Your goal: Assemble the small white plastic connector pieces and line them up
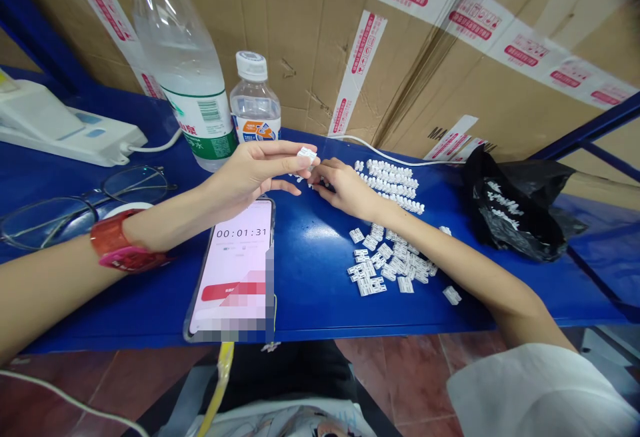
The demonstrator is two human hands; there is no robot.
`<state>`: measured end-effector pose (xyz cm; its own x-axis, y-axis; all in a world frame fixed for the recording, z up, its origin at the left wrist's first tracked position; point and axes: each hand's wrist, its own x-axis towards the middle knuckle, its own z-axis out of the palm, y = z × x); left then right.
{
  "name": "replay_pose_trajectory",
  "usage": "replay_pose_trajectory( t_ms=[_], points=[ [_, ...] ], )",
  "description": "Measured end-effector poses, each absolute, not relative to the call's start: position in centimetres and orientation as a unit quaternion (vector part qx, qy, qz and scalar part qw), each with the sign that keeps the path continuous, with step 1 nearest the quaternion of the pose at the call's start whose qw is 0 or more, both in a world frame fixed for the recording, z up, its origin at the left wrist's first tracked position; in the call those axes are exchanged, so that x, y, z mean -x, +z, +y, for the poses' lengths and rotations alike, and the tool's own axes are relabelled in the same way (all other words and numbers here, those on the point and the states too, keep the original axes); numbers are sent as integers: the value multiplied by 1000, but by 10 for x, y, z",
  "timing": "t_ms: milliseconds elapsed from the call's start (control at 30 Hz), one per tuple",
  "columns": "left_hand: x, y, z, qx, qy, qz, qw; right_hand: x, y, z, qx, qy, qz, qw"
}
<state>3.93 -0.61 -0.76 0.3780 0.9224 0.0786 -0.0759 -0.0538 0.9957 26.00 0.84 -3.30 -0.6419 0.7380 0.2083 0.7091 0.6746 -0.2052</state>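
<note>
White plastic piece (307, 154) is pinched between thumb and fingertips of your left hand (255, 172), above the blue shelf (310, 284). Your right hand (345, 188) curls just beside it; fingertips partly hidden, can't tell if gripping. Risk: slack pinch drops it, or your right forearm (445, 247) sweeps the loose pile (399, 264).

a green-labelled bottle (183, 67) stands beside a smaller white-capped bottle (256, 105), cardboard (300, 37) behind both.

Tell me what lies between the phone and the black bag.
In the head view, a loose pile of white pieces and, farther back, rows of white pieces lie between phone and black bag; the right forearm crosses there.
</note>
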Motion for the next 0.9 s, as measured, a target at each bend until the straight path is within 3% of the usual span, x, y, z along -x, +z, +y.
replay_pose_trajectory(
  t_ms=[533, 633, 800, 900],
  points=[
    [-41, -12, -4, -569, 430, 365, 598, -259, -37, 8, 364, 55, -922, 121],
    [-41, -12, -5, -568, 441, 363, 593, -264, -29, 10, 362, 38, -914, 182],
    [-43, -10, -10, -578, 448, 363, 578, -269, 7, 1, 337, 28, -859, 384],
    [-45, -9, -13, -588, 446, 360, 571, -264, 19, -11, 325, 35, -853, 406]
  ],
)
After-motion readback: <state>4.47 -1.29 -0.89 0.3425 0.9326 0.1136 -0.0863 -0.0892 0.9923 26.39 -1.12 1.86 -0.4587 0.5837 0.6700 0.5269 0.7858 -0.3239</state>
